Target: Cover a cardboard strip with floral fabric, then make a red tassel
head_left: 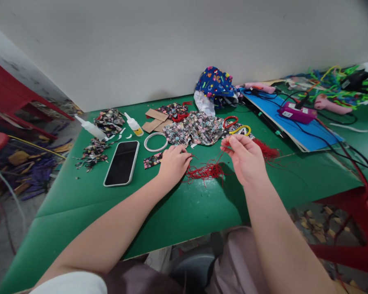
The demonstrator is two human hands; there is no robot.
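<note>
A loose bundle of thin red thread (206, 172) lies tangled on the green table between my hands. My left hand (174, 164) rests on the table at the bundle's left end, its fingers closed over the strands there. Raised just above the right end, my right hand (244, 157) pinches a strand of red thread between thumb and fingertips. Under and beside my left hand lies a small floral fabric strip (152, 161), partly covered. Red-and-yellow scissors (235, 126) lie beyond my right hand. A second red thread bunch (266, 150) shows behind that hand.
Left on the table (184, 228) are a phone (122, 163), a tape roll (155, 142) and two glue bottles (134, 124). Floral fabric (194, 128) and brown card pieces (156, 120) lie ahead. On the right sit a blue folder (294, 122), a purple box (297, 113) and cables.
</note>
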